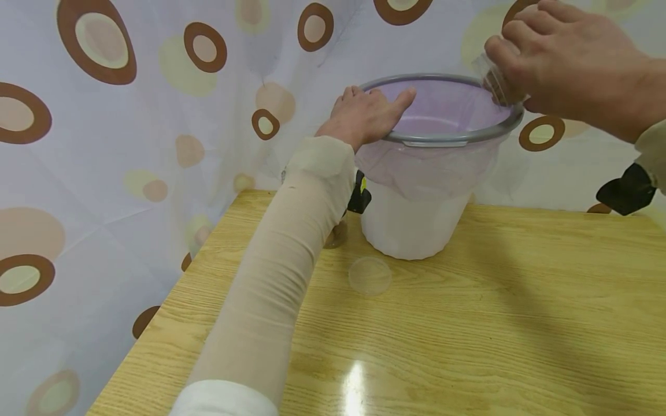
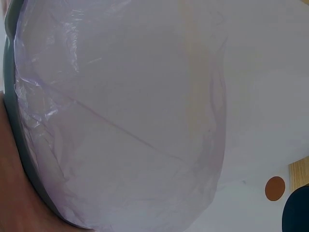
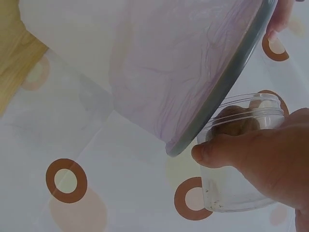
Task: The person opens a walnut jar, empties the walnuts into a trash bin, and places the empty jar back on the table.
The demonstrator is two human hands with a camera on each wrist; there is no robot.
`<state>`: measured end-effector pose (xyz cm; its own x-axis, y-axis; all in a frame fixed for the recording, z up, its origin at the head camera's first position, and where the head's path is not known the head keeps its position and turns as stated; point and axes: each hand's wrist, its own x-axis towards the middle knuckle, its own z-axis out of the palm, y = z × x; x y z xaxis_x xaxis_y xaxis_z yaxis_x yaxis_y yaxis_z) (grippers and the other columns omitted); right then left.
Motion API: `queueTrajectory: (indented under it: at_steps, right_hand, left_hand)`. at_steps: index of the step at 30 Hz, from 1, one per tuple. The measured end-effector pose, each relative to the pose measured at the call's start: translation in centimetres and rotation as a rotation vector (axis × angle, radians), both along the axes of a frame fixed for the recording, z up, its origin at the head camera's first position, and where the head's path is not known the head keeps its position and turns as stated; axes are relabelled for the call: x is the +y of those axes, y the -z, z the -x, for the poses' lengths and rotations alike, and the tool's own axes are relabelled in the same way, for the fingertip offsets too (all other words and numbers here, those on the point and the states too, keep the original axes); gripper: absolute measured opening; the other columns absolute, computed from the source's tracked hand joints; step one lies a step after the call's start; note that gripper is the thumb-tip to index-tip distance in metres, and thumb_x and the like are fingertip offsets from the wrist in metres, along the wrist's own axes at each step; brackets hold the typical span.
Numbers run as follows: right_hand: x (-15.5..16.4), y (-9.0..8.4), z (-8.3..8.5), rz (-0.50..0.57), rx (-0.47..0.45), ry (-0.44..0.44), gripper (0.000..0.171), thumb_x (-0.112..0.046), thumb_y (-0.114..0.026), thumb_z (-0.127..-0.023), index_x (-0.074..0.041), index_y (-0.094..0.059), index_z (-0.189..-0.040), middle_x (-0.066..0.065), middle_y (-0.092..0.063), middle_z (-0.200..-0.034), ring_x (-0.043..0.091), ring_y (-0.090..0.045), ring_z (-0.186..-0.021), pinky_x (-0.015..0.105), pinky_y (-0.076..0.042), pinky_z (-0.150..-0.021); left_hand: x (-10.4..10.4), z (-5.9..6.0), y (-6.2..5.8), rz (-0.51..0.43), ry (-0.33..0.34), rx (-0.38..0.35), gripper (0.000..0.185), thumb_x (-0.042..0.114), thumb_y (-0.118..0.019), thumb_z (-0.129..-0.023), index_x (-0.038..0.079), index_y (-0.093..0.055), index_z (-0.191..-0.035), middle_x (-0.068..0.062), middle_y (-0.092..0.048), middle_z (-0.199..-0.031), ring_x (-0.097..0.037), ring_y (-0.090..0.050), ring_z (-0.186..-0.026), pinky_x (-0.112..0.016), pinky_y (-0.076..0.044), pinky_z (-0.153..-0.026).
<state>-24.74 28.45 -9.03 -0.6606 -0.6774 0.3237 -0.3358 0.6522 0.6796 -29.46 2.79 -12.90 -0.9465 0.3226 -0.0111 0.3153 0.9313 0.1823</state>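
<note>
The right hand (image 1: 567,58) grips a clear plastic jar (image 3: 240,152), tipped at the bag-lined white bin's grey rim (image 1: 442,138); the flat left hand (image 1: 364,114) steadies it; emptying looks underway, with the round clear lid (image 1: 370,275) off.

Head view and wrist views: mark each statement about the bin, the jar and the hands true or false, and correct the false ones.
1. The right hand holds a clear jar at the bin's rim. True.
2. The left hand lies flat on the wooden table. False: it rests on the grey rim of the bin.
3. The bin is lined with a pale purple bag. True.
4. A round clear lid lies on the table in front of the bin. True.
5. The jar still has its lid screwed on. False: its mouth is open.
</note>
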Motion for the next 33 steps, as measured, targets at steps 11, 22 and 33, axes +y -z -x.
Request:
queueTrajectory:
  at_steps: [11,22,33]
  right_hand:
    - [0.02,0.19,0.22,-0.082,0.040,-0.060,0.084,0.009,-0.091,-0.050,0.008,-0.042,-0.118,0.031,-0.054,-0.119,0.046,-0.046,-0.120,0.051,-0.034,-0.113]
    - [-0.13,0.48,0.18,-0.158,0.106,-0.083,0.093,0.008,-0.093,-0.049,0.011,-0.039,-0.124,0.033,-0.051,-0.123,0.045,-0.046,-0.121,0.049,-0.032,-0.113]
    - [0.29,0.40,-0.32,-0.061,0.051,-0.073,0.083,0.010,-0.087,-0.055,0.010,-0.039,-0.122,0.034,-0.050,-0.121,0.046,-0.042,-0.121,0.051,-0.032,-0.113]
  left_hand:
    - [0.02,-0.14,-0.03,0.000,-0.010,-0.008,0.090,0.074,0.000,-0.094,0.015,-0.039,-0.150,-0.011,-0.023,-0.164,-0.026,-0.022,-0.146,-0.037,-0.018,-0.121]
    - [0.09,-0.04,0.00,-0.005,-0.022,-0.012,0.091,0.074,0.000,-0.093,0.016,-0.030,-0.156,-0.012,-0.020,-0.164,-0.025,-0.021,-0.146,-0.037,-0.016,-0.122]
    - [0.30,-0.18,-0.06,-0.010,-0.017,-0.004,0.090,0.074,0.000,-0.093,0.017,-0.034,-0.154,-0.011,-0.021,-0.164,-0.025,-0.021,-0.146,-0.037,-0.017,-0.122]
